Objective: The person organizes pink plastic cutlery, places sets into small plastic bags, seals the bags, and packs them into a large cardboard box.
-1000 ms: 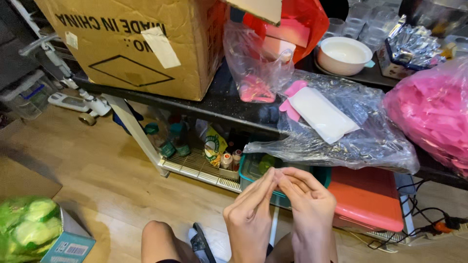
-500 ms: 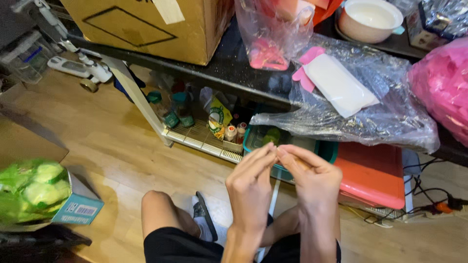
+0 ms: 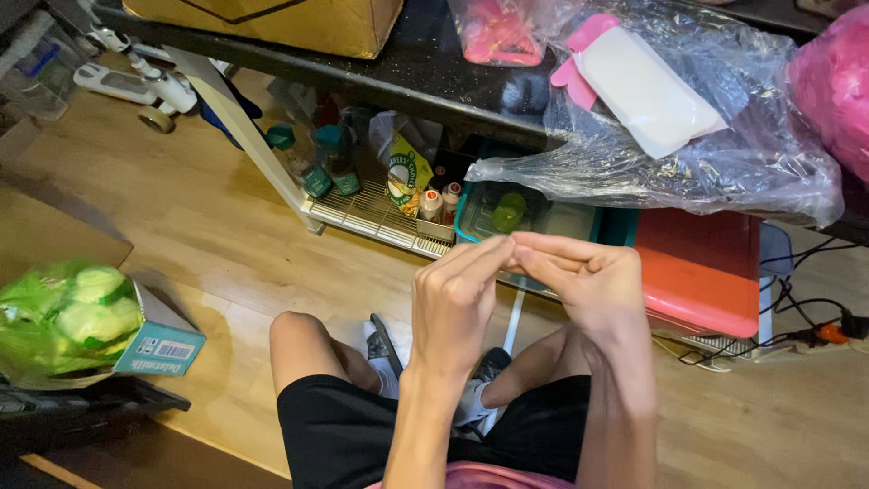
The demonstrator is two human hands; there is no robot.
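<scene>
Seated, bare knees and black shorts (image 3: 362,426) at bottom of view, feet on wooden floor (image 3: 181,208). Left hand (image 3: 453,303) and right hand (image 3: 588,285) raised in front of the body, fingertips of both pressed together at one spot above the knees; fingers curled and closed in a pinch. Whatever sits between the fingertips too small to tell. Green plastic bag (image 3: 63,321) on a small teal box (image 3: 163,340) to the left, well apart from the hands. Just beyond the hands: red bin (image 3: 701,272), teal-rimmed clear tub (image 3: 516,217) holding something green, wire shelf (image 3: 371,213) with small bottles and a yellow packet, all under the black counter (image 3: 407,68). On the counter: crumpled clear plastic sheet (image 3: 634,167) over a white flat block (image 3: 643,91) with pink tabs, pink bag (image 3: 833,81) at right edge, cardboard box (image 3: 299,23) at far left.
</scene>
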